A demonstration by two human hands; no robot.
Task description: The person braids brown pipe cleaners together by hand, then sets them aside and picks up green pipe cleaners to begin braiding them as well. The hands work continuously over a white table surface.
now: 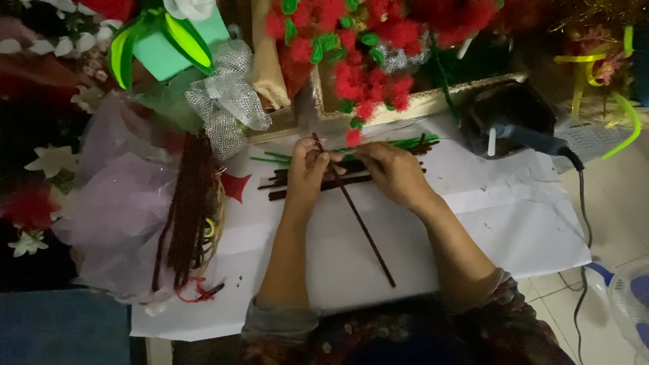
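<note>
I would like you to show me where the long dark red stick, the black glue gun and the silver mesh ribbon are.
long dark red stick point(368, 233), head view, middle of its shaft.
black glue gun point(507, 111), head view, its body.
silver mesh ribbon point(226, 101), head view, centre of the bow.

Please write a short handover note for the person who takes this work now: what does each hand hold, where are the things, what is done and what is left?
Left hand: grip shut on the long dark red fuzzy stick, near its top end.
Right hand: resting on the loose sticks, fingers meeting the same stick; grip unclear.
Things: stick slants down across the white paper; green sticks lie behind the hands; a bundle of dark red sticks lies at the left.
Done: nothing shaped on this stick.
Left: the stick is straight, the loose ones unused.
</note>
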